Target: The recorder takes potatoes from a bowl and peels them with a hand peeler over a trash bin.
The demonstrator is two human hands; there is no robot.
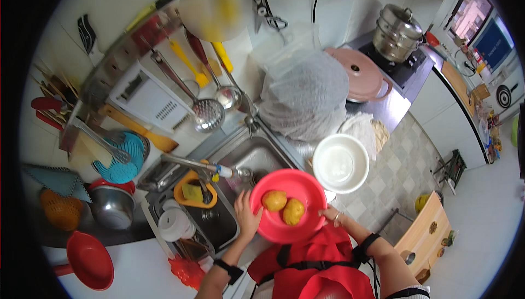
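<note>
Between my two hands is a red plastic basin (301,185) with two yellow potatoes, one potato (274,200) at the left and another potato (293,212) just right of it. My left hand (248,213) grips the basin's left rim. On the opposite side, my right hand (331,214) is closed on its right rim. The basin hangs over the near edge of the steel sink (249,151), in front of my red apron (317,263). Beyond my right hand stands a white bowl (340,163).
A faucet (191,162) reaches over the sink, beside a yellow drain basket (188,189). Ladles and a skimmer (208,115) hang on the wall. Right of the sink are a plastic-covered pile (303,91), a pink pot (361,72) and a steamer (396,33) on the stove.
</note>
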